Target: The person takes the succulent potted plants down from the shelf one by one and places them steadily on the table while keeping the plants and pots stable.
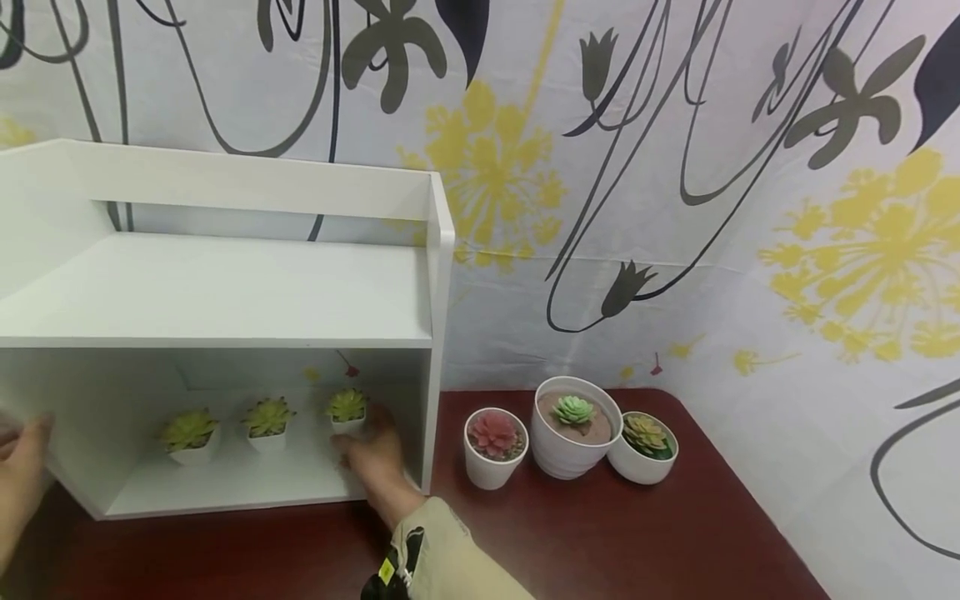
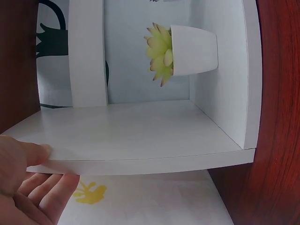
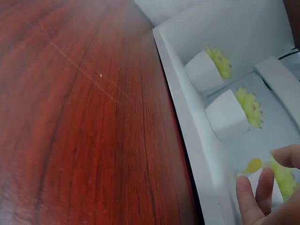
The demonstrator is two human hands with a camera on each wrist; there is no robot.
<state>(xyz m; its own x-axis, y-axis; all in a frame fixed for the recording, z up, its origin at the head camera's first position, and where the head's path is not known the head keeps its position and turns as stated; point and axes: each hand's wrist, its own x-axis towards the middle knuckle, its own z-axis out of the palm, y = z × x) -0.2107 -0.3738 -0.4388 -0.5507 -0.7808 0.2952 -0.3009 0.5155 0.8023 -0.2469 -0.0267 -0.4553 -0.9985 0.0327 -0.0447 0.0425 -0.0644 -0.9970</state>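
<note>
A white shelf unit (image 1: 255, 292) stands on the table. Its lower compartment holds a left potted succulent (image 1: 193, 437), a middle one (image 1: 267, 423) and a right one (image 1: 348, 408), all green in small white pots. My right hand (image 1: 382, 462) reaches inside, fingers and thumb curled round the right succulent's pot; in the right wrist view the fingers partly cover that pot (image 3: 276, 192). At the far left, my left hand (image 1: 22, 475) grips the front edge of the unit's side panel (image 2: 136, 166), thumb on the inner face and fingers outside.
On the dark red table (image 1: 600, 533), right of the unit, stand a pink succulent in a white pot (image 1: 490, 471), a larger white pot (image 1: 566, 454) with a green succulent, and a low white bowl (image 1: 641, 467) with a yellow-green one. Patterned cloth (image 1: 675, 233) hangs behind.
</note>
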